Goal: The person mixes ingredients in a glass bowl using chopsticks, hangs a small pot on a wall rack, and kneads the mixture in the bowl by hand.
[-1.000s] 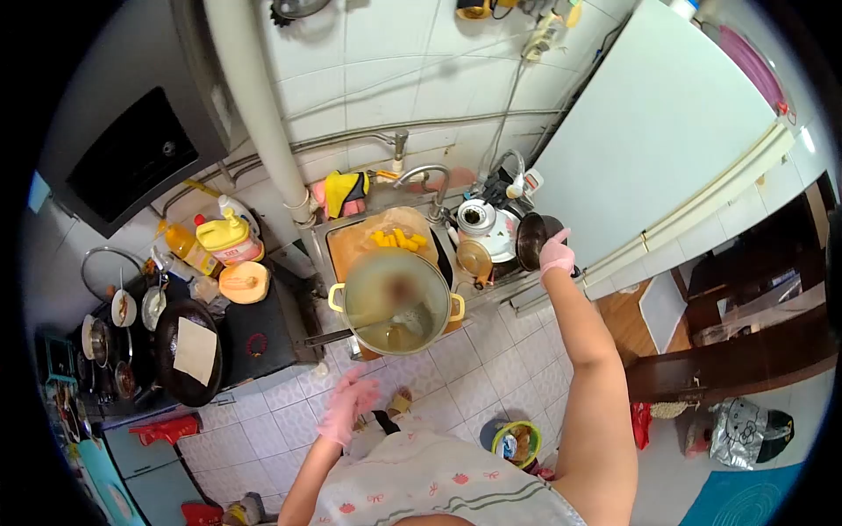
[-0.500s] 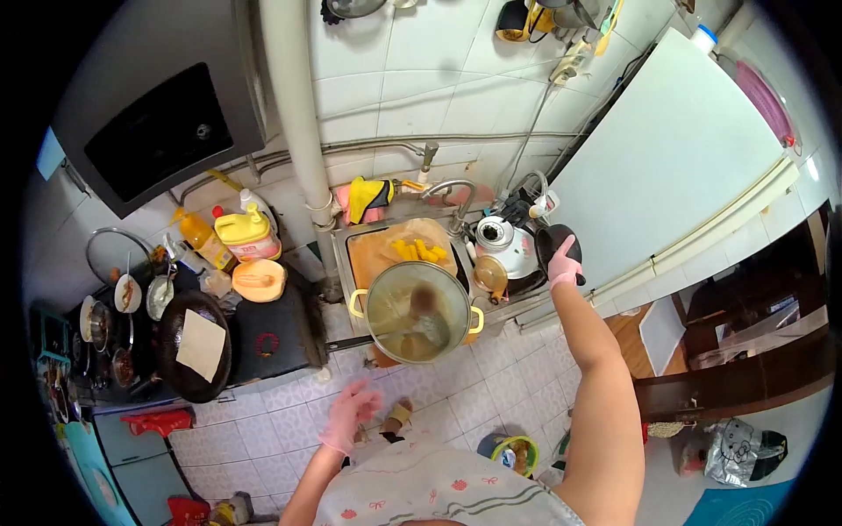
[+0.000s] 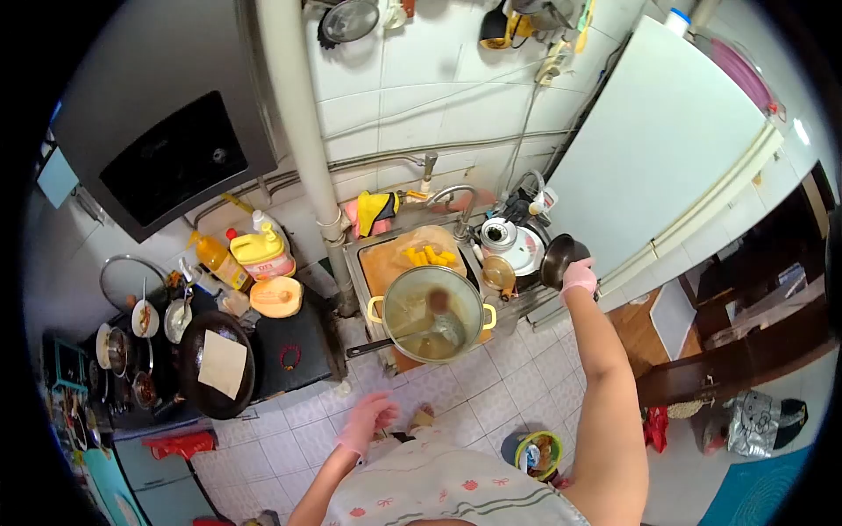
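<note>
My right hand (image 3: pixel 578 277), in a pink glove, is closed on the near side of a small dark pan (image 3: pixel 559 256) at the right end of the sink counter. Its fingers are partly hidden. My left hand (image 3: pixel 367 424), also gloved in pink, hangs over the floor with fingers stretched out and nothing in it. Between the hands stands a large pot (image 3: pixel 408 307) with yellow handles, holding cloudy liquid and a brown-headed item. A black handle (image 3: pixel 370 347) sticks out past its lower left rim. Behind it, yellow pieces (image 3: pixel 428 256) lie on a cutting board (image 3: pixel 383 263).
Dishes (image 3: pixel 524 250) and a glass lid (image 3: pixel 498 273) crowd the counter beside the tap (image 3: pixel 463 215). At left are a wok (image 3: pixel 210 399), a halved melon (image 3: pixel 276 298) and bottles (image 3: pixel 263 256). A bin (image 3: pixel 539 451) stands on the floor; a fridge (image 3: pixel 667 131) is at right.
My right hand has shifted from a pointing pose over the dark pan to closed at its near side. The pan has tilted. The black handle now shows at the pot's left. The view has shifted.
</note>
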A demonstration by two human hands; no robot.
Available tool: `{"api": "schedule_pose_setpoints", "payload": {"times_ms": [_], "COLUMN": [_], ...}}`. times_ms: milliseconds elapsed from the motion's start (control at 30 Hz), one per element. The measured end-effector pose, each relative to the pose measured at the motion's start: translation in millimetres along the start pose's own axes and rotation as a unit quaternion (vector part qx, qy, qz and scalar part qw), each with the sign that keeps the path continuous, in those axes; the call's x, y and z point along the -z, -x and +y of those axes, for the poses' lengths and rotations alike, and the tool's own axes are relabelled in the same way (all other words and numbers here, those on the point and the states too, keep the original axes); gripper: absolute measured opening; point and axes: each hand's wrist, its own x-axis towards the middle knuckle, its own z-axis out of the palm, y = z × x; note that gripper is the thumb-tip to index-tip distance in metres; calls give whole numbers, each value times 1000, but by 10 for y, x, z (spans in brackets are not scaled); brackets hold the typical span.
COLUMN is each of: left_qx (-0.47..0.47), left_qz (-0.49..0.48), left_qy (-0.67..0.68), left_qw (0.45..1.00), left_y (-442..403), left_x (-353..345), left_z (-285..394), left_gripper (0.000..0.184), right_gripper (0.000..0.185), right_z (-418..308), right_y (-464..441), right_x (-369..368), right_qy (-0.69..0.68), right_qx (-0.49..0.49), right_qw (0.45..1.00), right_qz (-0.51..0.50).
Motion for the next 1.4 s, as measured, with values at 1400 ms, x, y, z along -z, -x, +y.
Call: {"api": "schedule_pose_setpoints", "payload": {"times_ms": [1400], "left_qx": [-506], "left_qz": [-111], "left_qy": [-439], "left_qw": [734], "left_y": [983], "left_x": [-557], "left_z": [2544], "left_gripper": [42], "right_gripper": [81], "right_z": [-533], "right_y": [4141], "right_x": [2003], "right_qy": [-491], "right_qx": [289], "right_qw": [670], "right_qz": [476]}}
